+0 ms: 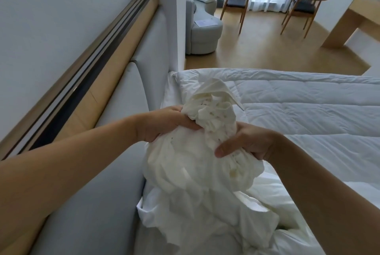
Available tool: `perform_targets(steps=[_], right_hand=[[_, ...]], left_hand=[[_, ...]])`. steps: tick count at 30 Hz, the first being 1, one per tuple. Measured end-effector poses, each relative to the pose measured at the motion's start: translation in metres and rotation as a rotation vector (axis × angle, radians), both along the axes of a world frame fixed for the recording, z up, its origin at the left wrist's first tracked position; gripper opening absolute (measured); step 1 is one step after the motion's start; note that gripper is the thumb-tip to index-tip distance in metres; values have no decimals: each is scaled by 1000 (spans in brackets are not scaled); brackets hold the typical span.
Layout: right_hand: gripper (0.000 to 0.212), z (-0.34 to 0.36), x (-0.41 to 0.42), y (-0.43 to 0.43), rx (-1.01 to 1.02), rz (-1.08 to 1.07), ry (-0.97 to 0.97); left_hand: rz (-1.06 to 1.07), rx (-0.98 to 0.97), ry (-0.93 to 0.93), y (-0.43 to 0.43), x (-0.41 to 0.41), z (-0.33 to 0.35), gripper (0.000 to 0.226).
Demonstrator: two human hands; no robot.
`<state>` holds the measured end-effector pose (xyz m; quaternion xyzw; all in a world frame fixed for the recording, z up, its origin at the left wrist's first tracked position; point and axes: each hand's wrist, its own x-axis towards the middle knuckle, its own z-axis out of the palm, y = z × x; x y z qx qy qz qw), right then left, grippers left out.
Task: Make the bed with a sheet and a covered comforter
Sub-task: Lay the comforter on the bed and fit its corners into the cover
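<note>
A bunched-up cream-white duvet cover (197,164) is gathered into a thick wad above the head end of the bed. My left hand (164,125) grips the wad from the left, fingers curled into the folds. From the right, my right hand (244,143) grips the same gathered fabric, thumb on top. A pointed corner of the cover sticks up above both hands. The rest of the cover hangs down in a heap onto the bed. The white quilted comforter (308,106) lies spread flat over the mattress to the right. A white sheet edge (170,94) shows by the headboard.
A padded grey headboard (115,131) with a wooden ledge runs along the left wall. Beyond the bed are a wooden floor, a grey armchair (203,28) with a pillow, two wooden chairs (236,2) by curtained windows, and a wooden desk (353,22) at the right.
</note>
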<state>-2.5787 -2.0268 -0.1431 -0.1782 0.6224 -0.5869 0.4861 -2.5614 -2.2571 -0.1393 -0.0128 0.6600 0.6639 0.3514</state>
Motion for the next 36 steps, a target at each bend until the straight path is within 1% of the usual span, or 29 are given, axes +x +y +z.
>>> perform_targets(steps=[2, 4, 6, 8, 9, 11, 13, 15, 18, 20, 22, 23, 25, 27, 29, 31, 34, 36], right_hand=[[53, -3, -2, 2, -19, -40, -22], [45, -9, -4, 2, -28, -121, -8], [34, -15, -4, 0, -67, -190, 10], [25, -18, -2, -4, -94, -229, 18], [24, -19, -1, -6, -94, -235, 19], [27, -23, -1, -10, -91, -230, 19], [30, -25, -1, -13, -85, -245, 11], [31, -26, -4, -13, -77, -295, -5], [31, -23, -9, -13, -98, -359, -18], [31, -22, -11, -13, -109, -388, -24], [38, -20, -13, -14, -96, -410, -25], [47, -18, -14, -14, -100, -402, -34], [60, -14, -15, -14, -96, -338, -69], [55, -10, -14, -15, -54, -251, -120], [50, -5, -13, -17, 17, -163, -120], [46, -2, -13, -19, 59, -75, -92], [34, 5, -13, -18, 78, 37, -92], [34, 8, -14, -15, 106, 116, -60]], left_hand=[[-30, 8, -46, 0, 1, 1, 24], [-139, -9, -91, 0, 3, 3, 25], [-285, -87, -124, 1, 7, 4, 33], [-427, -214, -132, 4, 13, 3, 45], [-470, -259, -126, 6, 15, 2, 42], [-488, -282, -106, 8, 17, 3, 30], [-445, -267, -83, 7, 18, 3, 36], [-390, -205, -84, 7, 16, 2, 43], [-296, -92, -113, 7, 13, 2, 38], [-191, -61, -100, 8, 10, 2, 33], [-101, -56, -36, 10, 7, -1, 37], [-49, -50, 6, 12, 6, -4, 43], [79, 12, 83, 13, 3, -8, 47], [185, 98, 145, 12, 0, -10, 39], [239, 136, 173, 9, -3, -10, 37], [259, 155, 178, 7, -6, -11, 36], [280, 201, 154, 6, -8, -11, 33], [269, 204, 123, 4, -8, -10, 33]])
